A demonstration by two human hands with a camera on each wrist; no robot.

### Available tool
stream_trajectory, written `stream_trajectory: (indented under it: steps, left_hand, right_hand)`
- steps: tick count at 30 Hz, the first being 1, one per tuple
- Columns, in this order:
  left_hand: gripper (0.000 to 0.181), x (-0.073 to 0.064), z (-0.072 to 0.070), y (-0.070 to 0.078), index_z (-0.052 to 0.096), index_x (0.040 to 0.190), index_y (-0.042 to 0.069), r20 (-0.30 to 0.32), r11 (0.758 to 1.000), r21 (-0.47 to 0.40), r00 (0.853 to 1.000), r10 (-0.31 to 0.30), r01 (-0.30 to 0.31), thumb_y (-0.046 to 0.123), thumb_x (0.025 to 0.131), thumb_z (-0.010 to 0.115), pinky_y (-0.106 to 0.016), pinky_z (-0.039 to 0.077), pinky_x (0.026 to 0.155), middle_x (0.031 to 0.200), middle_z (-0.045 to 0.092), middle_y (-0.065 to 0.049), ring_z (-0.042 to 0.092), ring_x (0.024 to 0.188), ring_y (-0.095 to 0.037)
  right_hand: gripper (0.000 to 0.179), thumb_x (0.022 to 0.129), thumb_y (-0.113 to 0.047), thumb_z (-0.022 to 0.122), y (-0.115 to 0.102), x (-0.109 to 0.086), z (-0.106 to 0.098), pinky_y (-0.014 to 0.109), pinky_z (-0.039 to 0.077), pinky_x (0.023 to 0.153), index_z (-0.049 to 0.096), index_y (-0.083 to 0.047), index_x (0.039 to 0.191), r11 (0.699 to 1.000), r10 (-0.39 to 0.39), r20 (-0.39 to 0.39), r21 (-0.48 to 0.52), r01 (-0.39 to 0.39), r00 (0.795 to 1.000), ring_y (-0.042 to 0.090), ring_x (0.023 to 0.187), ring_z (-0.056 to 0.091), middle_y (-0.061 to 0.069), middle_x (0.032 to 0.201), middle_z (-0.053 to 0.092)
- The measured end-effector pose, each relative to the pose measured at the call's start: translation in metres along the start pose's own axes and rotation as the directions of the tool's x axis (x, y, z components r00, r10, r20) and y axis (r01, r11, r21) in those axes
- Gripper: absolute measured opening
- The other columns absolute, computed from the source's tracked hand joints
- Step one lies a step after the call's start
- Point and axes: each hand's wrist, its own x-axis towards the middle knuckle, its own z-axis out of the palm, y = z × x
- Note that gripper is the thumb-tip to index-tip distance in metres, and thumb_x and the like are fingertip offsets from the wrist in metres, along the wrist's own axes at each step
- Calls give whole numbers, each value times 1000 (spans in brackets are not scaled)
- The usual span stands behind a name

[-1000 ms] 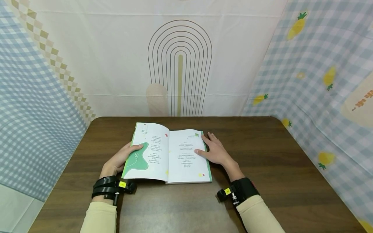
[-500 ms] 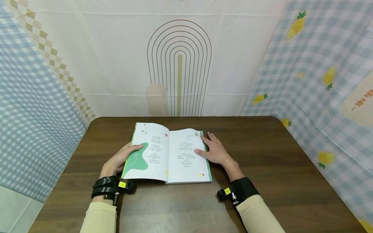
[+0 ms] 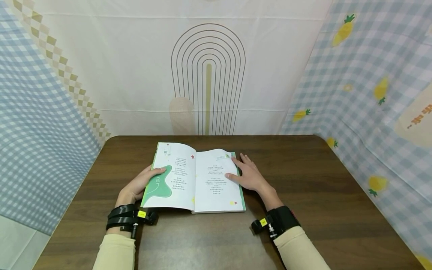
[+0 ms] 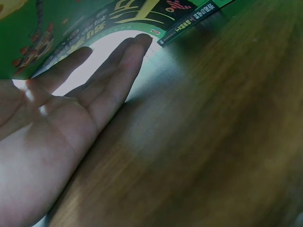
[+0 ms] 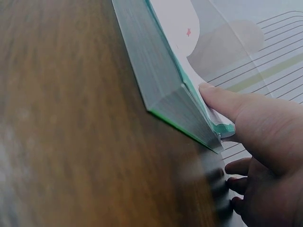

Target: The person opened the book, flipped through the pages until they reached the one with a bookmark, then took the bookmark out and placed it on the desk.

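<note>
An open book (image 3: 216, 187) with white pages and green edges lies on the table, its left side raised. My left hand (image 3: 136, 184) holds that side, thumb on the green shape printed on the page. In the left wrist view the fingers (image 4: 111, 90) stretch beneath the green cover (image 4: 71, 33). At the right edge, my right hand (image 3: 251, 175) has its thumb on the right page and its index finger at the upper corner, where the page bends up. The right wrist view shows this page edge (image 5: 223, 128) between thumb and index finger, above the thick page block (image 5: 147, 56).
The brown wooden table (image 3: 320, 195) extends around the book. A white cloth (image 3: 135, 75) with printed arches hangs behind it, and blue checked cloths (image 3: 357, 93) hang at the sides. Each wrist wears a black strap (image 3: 281, 219) with a small camera.
The upper right corner of the right page bends up slightly more by my right index finger. My left hand stays in place.
</note>
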Motion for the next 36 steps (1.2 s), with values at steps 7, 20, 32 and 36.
stream_trajectory:
  steps: [7, 20, 32, 36]
  left_hand:
    - [61, 0, 0, -1, 29, 159, 16, 3, 1000, -3, 1000, -1, 1, 35, 110, 59, -32, 65, 69, 108, 77, -6, 78, 83, -19]
    - [61, 1, 0, -1, 29, 159, 16, -2, 1000, -5, 1000, -2, 2, 35, 110, 60, -32, 65, 69, 107, 77, -6, 78, 83, -19]
    - [60, 2, 0, -1, 29, 159, 17, 3, 1000, -2, 1000, 4, -4, 34, 110, 59, -32, 65, 69, 107, 77, -6, 78, 82, -19]
    - [59, 2, 0, -1, 29, 159, 16, 8, 1000, -1, 1000, 11, -11, 34, 110, 59, -32, 65, 69, 107, 77, -6, 78, 82, -19]
  right_hand:
    - [84, 101, -51, 69, -1, 2, -1, 66, 11, 128, 34, -12, 166, 1000, -13, -5, -11, 13, 1000, 43, 162, 6, 22, 174, 15]
    - [81, 100, -43, 73, -3, 3, 0, 67, 26, 123, 36, -11, 165, 995, -100, -70, 20, 102, 993, 39, 161, 16, 18, 173, 27]
    - [71, 108, -45, 60, -12, -1, -3, 40, 59, 83, 30, -23, 168, 969, -156, -124, 171, 176, 980, 24, 101, 71, 15, 143, 64]
    - [65, 113, -35, 54, -14, -1, -4, 33, 58, 64, 25, -22, 169, 955, -152, -138, 236, 182, 979, 16, 71, 68, 13, 120, 71]
